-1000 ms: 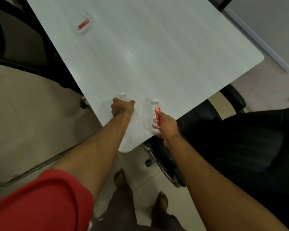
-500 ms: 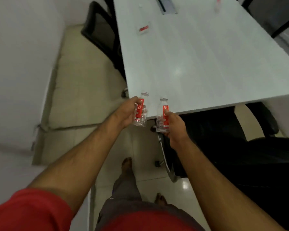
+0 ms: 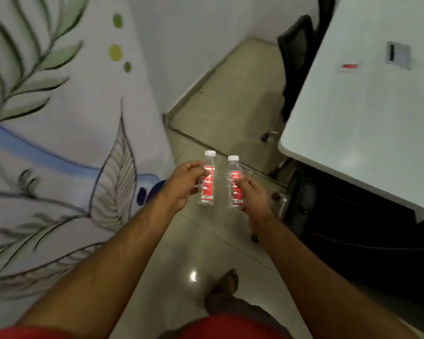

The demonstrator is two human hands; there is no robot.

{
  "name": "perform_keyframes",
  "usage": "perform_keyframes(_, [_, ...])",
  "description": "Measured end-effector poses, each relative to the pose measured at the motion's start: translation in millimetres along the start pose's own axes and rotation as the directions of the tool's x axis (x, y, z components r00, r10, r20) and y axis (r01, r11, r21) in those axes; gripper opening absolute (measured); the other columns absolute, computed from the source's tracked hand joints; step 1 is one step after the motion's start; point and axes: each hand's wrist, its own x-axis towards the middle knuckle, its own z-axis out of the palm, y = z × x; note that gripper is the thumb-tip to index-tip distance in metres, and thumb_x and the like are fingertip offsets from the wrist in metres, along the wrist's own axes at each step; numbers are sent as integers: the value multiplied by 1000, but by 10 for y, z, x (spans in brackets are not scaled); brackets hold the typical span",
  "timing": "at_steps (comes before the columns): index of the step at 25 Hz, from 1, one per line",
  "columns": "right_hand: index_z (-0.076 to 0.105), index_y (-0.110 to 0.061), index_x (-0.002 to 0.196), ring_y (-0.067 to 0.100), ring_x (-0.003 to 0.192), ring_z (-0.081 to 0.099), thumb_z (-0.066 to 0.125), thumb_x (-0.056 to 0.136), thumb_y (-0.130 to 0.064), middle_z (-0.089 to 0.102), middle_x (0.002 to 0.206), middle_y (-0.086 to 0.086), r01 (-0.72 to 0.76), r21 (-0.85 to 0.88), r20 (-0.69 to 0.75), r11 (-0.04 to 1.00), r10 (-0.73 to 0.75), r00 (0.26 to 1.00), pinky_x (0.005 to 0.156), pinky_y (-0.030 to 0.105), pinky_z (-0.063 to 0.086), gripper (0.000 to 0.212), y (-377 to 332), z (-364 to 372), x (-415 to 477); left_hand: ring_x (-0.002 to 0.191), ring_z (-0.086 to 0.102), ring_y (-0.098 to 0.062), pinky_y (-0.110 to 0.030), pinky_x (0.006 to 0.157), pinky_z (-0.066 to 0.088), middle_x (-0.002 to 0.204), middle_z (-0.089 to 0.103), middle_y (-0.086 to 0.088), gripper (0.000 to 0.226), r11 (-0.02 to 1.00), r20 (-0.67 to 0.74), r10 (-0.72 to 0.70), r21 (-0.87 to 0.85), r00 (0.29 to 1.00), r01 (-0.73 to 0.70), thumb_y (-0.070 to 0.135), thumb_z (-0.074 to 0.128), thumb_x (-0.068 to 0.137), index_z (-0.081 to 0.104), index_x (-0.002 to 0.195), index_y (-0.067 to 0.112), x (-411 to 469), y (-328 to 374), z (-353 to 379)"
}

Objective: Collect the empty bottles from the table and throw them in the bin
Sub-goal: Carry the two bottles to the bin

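My left hand grips a small clear bottle with a red label and white cap, held upright over the floor. My right hand holds a second bottle of the same kind, also upright, close beside the first. Both bottles are off the white table, which lies to the right. Another bottle with a red label lies on its side far back on the table. No bin is in view.
A wall with painted leaves stands close on the left. Black office chairs sit at the table's far side and under its near edge. A grey flat box lies on the table. Tiled floor runs between wall and table.
Both hands lifted the bottles off the table's corner. The view has swung left, away from the table and toward the painted wall, with the bottles carried out over the floor.
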Motion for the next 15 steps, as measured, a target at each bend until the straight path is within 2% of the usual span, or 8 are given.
perform_keyframes(2, [64, -11, 92, 11, 59, 63, 57, 97, -13, 67, 75, 3, 15, -56, 79, 998, -10, 997, 51, 21, 53, 9, 192, 344, -368, 74, 64, -16, -29, 65, 54, 92, 69, -6, 39, 999, -89, 14, -38, 996, -18, 13, 67, 82, 62, 120, 9, -506, -188, -434])
perform_keyframes(5, [65, -15, 83, 9, 57, 61, 56, 97, -12, 67, 70, 0, 52, -116, 192, 992, -29, 981, 53, 23, 52, 17, 580, 896, -1001, 71, 64, -14, -27, 62, 55, 88, 68, -5, 32, 989, -217, 55, -121, 975, -83, 9, 67, 85, 61, 116, 10, -1323, -542, -1011])
perform_keyframes(7, [69, -10, 90, 11, 62, 63, 55, 96, -14, 70, 77, 4, 63, -155, 266, 986, -20, 964, 57, 25, 53, 16, 974, 1248, -1466, 72, 65, -16, -25, 59, 55, 89, 68, -6, 25, 981, -289, 61, -158, 955, -110, 8, 66, 86, 61, 110, 13, -1912, -874, -1397])
perform_keyframes(10, [70, -3, 107, 16, 72, 67, 56, 94, -24, 73, 89, 10, 18, -245, 362, 969, 74, 929, 61, 27, 53, 29, 1559, 1744, -2167, 76, 65, -18, -28, 63, 56, 94, 69, -9, 32, 968, -406, 21, -219, 914, -119, 8, 68, 85, 61, 116, 9, -2815, -1395, -1970])
perform_keyframes(13, [69, -8, 96, 16, 69, 63, 55, 93, -22, 70, 81, 6, 30, -389, 510, 921, 187, 840, 57, 24, 51, 20, 2006, 2300, -2870, 80, 67, -18, -33, 69, 57, 96, 71, -6, 36, 945, -559, -60, -299, 827, -133, 6, 68, 84, 62, 118, 12, -3694, -1928, -2608])
perform_keyframes(15, [67, -15, 84, 16, 65, 59, 56, 93, -18, 66, 75, 4, 60, -482, 569, 874, 260, 780, 55, 23, 47, 15, 2284, 2678, -3286, 87, 69, -23, -43, 80, 58, 104, 72, -11, 38, 919, -639, -136, -367, 757, -144, 8, 69, 83, 62, 120, 11, -4182, -2283, -2994])
